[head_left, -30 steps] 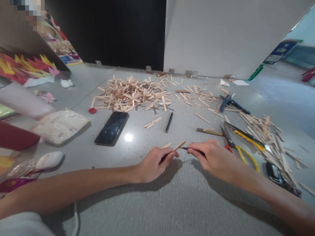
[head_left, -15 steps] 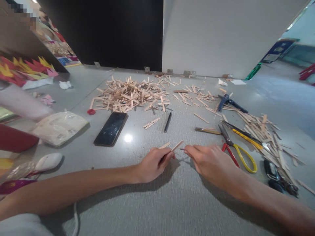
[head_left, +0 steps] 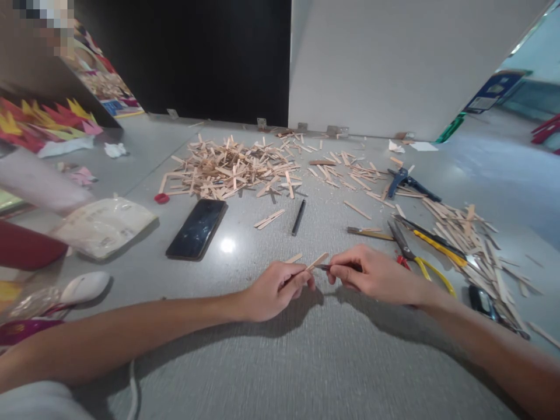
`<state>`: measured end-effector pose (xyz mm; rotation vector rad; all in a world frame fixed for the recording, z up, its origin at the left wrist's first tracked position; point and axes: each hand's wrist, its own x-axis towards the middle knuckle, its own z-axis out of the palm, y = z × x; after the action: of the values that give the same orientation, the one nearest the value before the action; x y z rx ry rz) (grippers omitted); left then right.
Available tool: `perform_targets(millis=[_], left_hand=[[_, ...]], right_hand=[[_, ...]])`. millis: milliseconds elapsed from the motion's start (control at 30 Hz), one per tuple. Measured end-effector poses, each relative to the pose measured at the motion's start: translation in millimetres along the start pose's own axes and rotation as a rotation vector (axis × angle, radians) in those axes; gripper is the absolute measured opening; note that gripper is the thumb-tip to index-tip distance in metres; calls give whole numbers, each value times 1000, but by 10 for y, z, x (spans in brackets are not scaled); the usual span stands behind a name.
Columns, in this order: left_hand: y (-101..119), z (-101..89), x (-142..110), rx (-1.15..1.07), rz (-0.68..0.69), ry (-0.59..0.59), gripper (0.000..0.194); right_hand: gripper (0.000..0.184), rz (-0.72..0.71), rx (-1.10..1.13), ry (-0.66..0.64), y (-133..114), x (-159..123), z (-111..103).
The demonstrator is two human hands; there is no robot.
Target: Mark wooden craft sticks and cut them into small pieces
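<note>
Near the front middle of the table, my left hand (head_left: 272, 293) is closed around a flat wooden stick (head_left: 321, 259), whose end sticks out to the upper right. My right hand (head_left: 371, 275) pinches a thin dark pointed piece (head_left: 323, 267); most of it is hidden by the fingers, so I cannot tell its kind. Its tip is at or very near the stick. Another wooden stick (head_left: 294, 258) shows just behind my left hand. Beyond both hands lie a black pen (head_left: 298, 217) and a few loose sticks (head_left: 269, 219).
A large heap of wooden sticks (head_left: 236, 166) spreads at the back. To the left lie a phone (head_left: 196, 228), a plastic packet (head_left: 107, 226) and a white mouse (head_left: 86, 288). Yellow-handled scissors (head_left: 405, 240), a yellow cutter (head_left: 437, 245) and blue-handled pliers (head_left: 413, 184) lie right.
My right hand has turned and moved slightly left and up, bringing the dark piece to the stick. It now covers more of the red handle by the scissors. My left hand barely shifts.
</note>
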<state>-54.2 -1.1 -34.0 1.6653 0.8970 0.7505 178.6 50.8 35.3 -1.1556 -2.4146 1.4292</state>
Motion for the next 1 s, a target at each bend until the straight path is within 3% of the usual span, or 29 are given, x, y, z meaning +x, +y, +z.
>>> perform_targets(millis=[133,267,400,500,667,1000], left_hand=[[21,-29,22,-145,-37,-13,63],[38,-44,33,-187,-50,-18,65],[53,-34,29,-149,-35,-57,65],[50,-17,27,-143,-58,-30,60],[28,7,34,-158,-44,20,55],[51,17,10,-87,-39,88,51]], right_hand=[[35,-19,99,-6,61,65,48],[37,-154,-46,174,125,61,151],[36,-298,-190,181,111,26,219],[37,-260,-224,196,35,-8,204],[37,-188,-340,333,-57,-81,122],[38,-111,-480,265,-20,-110,120]])
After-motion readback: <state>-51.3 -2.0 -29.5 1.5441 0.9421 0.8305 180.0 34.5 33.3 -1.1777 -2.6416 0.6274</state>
